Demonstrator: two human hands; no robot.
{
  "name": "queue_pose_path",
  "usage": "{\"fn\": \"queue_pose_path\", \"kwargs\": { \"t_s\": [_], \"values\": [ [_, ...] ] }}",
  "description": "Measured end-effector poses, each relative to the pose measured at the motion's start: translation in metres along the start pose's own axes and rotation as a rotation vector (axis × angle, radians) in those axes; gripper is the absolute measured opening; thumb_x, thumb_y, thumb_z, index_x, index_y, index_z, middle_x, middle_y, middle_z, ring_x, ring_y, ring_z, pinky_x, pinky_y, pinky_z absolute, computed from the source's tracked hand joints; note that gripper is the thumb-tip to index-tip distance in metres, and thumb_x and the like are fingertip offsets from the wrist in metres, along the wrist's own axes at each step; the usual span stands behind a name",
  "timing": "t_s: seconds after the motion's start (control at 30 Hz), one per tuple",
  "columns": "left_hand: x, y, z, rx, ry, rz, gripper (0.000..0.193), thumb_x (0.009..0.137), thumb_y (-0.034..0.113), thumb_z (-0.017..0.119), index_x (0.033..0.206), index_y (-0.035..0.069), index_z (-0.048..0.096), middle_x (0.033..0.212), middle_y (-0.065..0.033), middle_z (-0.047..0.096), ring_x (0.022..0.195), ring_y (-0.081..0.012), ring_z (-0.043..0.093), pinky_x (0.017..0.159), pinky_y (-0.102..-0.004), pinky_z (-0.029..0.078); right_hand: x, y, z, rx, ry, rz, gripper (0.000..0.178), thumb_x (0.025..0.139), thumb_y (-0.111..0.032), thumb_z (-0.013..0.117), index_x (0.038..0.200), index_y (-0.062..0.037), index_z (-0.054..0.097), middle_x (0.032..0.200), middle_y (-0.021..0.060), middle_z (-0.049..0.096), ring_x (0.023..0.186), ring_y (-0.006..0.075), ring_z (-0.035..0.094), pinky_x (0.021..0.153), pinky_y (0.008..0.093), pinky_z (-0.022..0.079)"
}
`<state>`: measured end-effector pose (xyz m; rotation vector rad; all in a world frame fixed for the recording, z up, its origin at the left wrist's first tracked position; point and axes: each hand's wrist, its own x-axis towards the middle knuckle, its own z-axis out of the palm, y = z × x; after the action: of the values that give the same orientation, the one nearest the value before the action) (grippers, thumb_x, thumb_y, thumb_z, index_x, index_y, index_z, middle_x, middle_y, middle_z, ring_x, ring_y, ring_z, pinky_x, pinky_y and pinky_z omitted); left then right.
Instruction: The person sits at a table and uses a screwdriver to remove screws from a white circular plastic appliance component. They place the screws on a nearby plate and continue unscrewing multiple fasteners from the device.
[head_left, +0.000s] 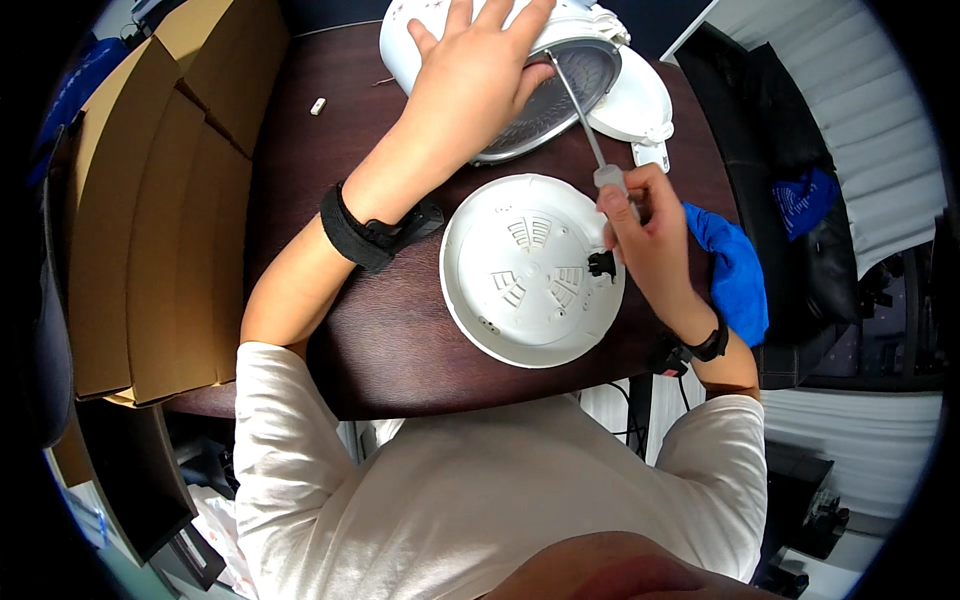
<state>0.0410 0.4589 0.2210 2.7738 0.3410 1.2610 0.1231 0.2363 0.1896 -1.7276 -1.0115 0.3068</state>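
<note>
On the far side of the desk (350, 130), the white appliance (543, 112) is steadied, it seems, by the spread left hand (474, 78); the screwdriver (608, 177) is gripped in the right hand (650, 228) — presumably for angling its tip at the rim; the round white cover (533, 292) is laid nearer.

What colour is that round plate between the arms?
The round plate is white, seen in the head view.
</note>
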Motion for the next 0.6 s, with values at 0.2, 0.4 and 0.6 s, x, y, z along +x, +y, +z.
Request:
{"fn": "queue_pose_path", "kwargs": {
  "t_s": [0.2, 0.4, 0.6],
  "values": [
    [0.002, 0.006, -0.009, -0.071, -0.091, -0.029, 0.061, 0.086, 0.014, 0.066, 0.142, 0.006, 0.041, 0.147, -0.0256, 0.036, 0.134, -0.0528, 0.034, 0.097, -0.0710, 0.036, -0.009, -0.011, 0.015, 0.559, -0.239, 0.250, 0.019, 0.103, -0.021, 0.051, 0.096, -0.0048, 0.043, 0.086, 0.0088, 0.058, 0.056, 0.0110, 0.057, 0.040, 0.0221, 0.040],
    [0.003, 0.007, -0.007, -0.064, -0.077, -0.019, 0.061, 0.086, 0.015, 0.065, 0.142, 0.006, 0.041, 0.147, -0.0256, 0.036, 0.134, -0.0524, 0.033, 0.098, -0.0711, 0.036, -0.015, -0.024, 0.024, 0.877, -0.359, 0.423, 0.028, 0.105, -0.033, 0.045, 0.099, -0.0053, 0.043, 0.093, 0.0104, 0.056, 0.061, 0.0175, 0.058, 0.047, 0.0294, 0.045],
    [0.002, 0.006, -0.004, 0.009, -0.024, -0.006, 0.060, 0.086, 0.018, 0.067, 0.142, 0.012, 0.043, 0.147, -0.0210, 0.040, 0.135, -0.0492, 0.035, 0.098, -0.0686, 0.036, -0.019, -0.032, 0.027, 1.145, -0.428, 0.576, 0.033, 0.104, -0.041, 0.042, 0.107, -0.0090, 0.047, 0.095, 0.0067, 0.056, 0.066, 0.0176, 0.057, 0.048, 0.0316, 0.044]
  ]
}}
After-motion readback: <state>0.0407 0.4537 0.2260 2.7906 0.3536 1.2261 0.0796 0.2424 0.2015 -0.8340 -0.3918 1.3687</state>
